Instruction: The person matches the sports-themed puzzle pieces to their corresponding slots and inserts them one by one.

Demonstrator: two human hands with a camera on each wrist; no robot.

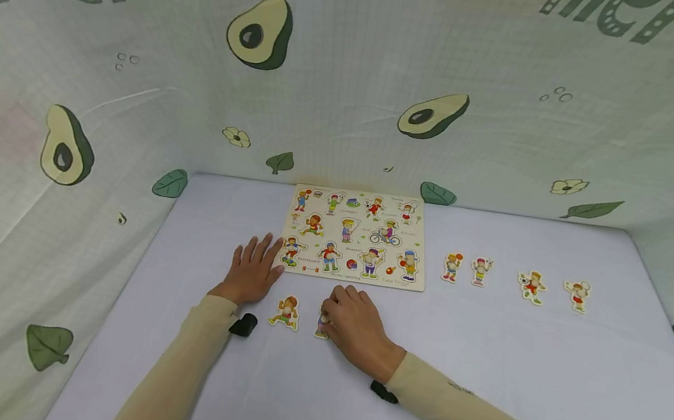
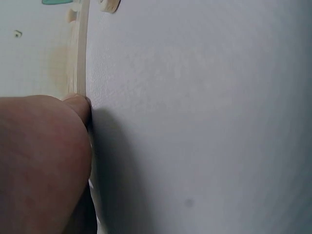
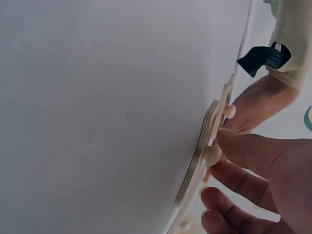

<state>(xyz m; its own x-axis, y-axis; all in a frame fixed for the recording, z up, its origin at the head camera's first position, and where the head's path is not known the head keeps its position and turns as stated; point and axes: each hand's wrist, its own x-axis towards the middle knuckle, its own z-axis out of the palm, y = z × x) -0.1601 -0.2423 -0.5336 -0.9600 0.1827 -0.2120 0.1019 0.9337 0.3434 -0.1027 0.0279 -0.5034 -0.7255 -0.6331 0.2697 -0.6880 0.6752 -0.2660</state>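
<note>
A wooden knob puzzle board (image 1: pixel 356 236) with printed sports figures lies at the table's far side. My left hand (image 1: pixel 249 271) rests by its lower left corner, fingers spread, the thumb at its edge. Below the board, my right hand (image 1: pixel 359 329) reaches over a figure-shaped puzzle piece (image 1: pixel 322 329) and partly covers it. In the right wrist view, the thumb and forefinger pinch the piece's round wooden knob (image 3: pixel 211 155); the piece lies flat on the table. Left of it lies a running-figure piece (image 1: pixel 286 312) with its own knob.
To the right of the board, several puzzle pieces lie in a loose row, from a ball player (image 1: pixel 451 267) to a racket player (image 1: pixel 577 295). A white cloth covers the table (image 1: pixel 482 383). Avocado-patterned curtain (image 1: pixel 349 56) hangs behind and at both sides.
</note>
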